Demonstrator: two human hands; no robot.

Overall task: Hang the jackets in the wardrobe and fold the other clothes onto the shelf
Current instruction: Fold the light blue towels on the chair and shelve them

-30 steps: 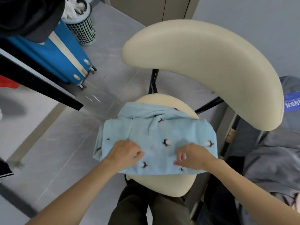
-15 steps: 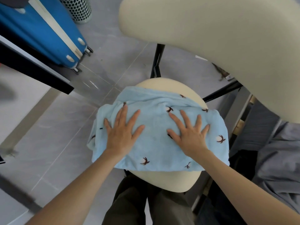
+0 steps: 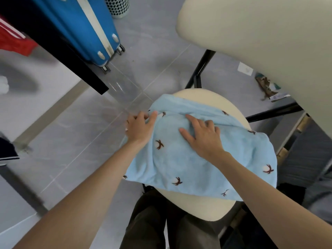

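Note:
A light blue garment (image 3: 201, 168) with small dark brown prints lies folded on the round cream seat of a chair (image 3: 195, 207). My left hand (image 3: 139, 127) grips the garment's far left edge, thumb on top and fingers curled under the cloth. My right hand (image 3: 202, 135) rests on top near the garment's far edge, fingers bent and pressing into the fabric. The garment overhangs the seat on the left and right.
The chair's cream backrest (image 3: 260, 42) fills the upper right. A blue suitcase (image 3: 86, 24) and a perforated bin (image 3: 117, 5) stand on the grey tiled floor at top left, beside a black beam (image 3: 75, 63). Grey clothing (image 3: 305, 155) lies at right.
Both hands lay flat and spread on the garment half a second ago. Now my left hand has slid to the left edge and gripped it, and my right hand has moved towards the middle.

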